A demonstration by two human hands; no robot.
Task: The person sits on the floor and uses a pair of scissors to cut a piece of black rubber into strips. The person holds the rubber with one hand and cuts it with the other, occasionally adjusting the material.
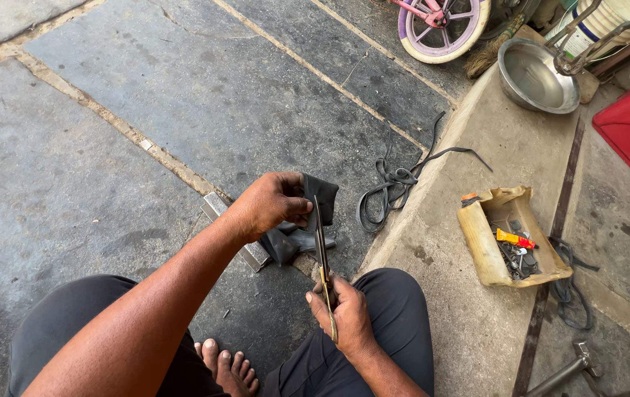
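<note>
Left hand (274, 202) pinched shut on a black rubber piece (313, 213), held up over the stone floor (146, 95) just ahead of the knees. Right hand (346, 316) closed round scissors (322, 254), blades up against the rubber (cutting step, by the look of it). Next calls for steady tension and feeding the rubber along the blades. Nearby: tool box (484, 250), steel bowl (539, 77).

Soft, even daylight fills the scene with only faint shadows, the steel bowl (537, 76) shows a mild sheen, focus stays sharp around it, and lines bend slightly toward the frame edges far from the bowl.
</note>
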